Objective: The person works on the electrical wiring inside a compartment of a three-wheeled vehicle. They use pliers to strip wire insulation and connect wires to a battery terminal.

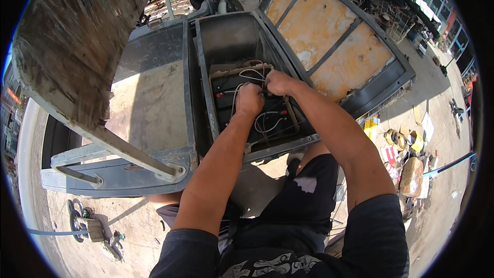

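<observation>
Hands meet deep in the metal box [226,36] — the left hand [249,100] curled into a fist over the white wires [267,123], the right hand [280,82] just beside it, fingers bunched and pinching wire near the black batteries [229,103]. The wires look thin, limp and easy to kink; I'd judge them best gripped near their ends, not mid-span. The batteries look heavy and stay seated. The lid [334,46], rusty orange inside, stands open. Outdoors — dusty concrete ground [442,139], litter [406,154] at right.
</observation>
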Demonstrator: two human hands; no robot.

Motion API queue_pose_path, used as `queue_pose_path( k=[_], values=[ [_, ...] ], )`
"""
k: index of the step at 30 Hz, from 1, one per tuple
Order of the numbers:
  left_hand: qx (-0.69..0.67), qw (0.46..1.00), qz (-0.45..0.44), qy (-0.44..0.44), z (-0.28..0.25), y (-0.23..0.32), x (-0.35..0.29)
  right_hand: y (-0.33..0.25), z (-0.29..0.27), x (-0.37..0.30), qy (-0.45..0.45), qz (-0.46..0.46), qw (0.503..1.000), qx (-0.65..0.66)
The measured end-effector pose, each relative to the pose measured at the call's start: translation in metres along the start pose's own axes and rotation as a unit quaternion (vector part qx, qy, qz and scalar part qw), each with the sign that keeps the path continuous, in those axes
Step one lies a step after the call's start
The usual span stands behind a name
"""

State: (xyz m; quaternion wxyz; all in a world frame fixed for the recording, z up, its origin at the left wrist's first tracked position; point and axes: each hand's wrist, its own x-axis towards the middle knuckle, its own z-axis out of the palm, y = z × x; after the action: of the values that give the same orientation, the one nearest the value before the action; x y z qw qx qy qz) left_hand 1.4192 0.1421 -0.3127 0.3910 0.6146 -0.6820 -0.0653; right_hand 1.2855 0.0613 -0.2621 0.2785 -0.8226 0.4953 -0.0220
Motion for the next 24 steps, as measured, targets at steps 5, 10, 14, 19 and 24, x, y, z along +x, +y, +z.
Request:
queue_pose_path(
  k=[5,10,14,19,24],
  values=[
    [-0.024,0.998,-0.056,-0.035,0.001,0.002,0.001,0.004,0.002,-0.004,0.029,-0.029,0.998,-0.053],
    [-0.027,0.994,-0.100,-0.023,0.001,0.004,0.002,0.005,-0.002,-0.008,0.139,-0.019,0.985,-0.100],
    [-0.087,0.980,-0.181,0.000,0.000,-0.002,0.002,-0.024,-0.016,-0.030,-0.044,0.065,0.997,-0.014],
    [-0.194,0.948,-0.253,0.018,0.012,-0.010,0.003,-0.022,-0.009,-0.031,-0.095,0.064,0.993,-0.030],
    [-0.259,0.905,-0.339,0.000,0.015,-0.016,0.007,-0.015,-0.012,-0.027,-0.096,0.078,0.992,0.017]
  ],
)
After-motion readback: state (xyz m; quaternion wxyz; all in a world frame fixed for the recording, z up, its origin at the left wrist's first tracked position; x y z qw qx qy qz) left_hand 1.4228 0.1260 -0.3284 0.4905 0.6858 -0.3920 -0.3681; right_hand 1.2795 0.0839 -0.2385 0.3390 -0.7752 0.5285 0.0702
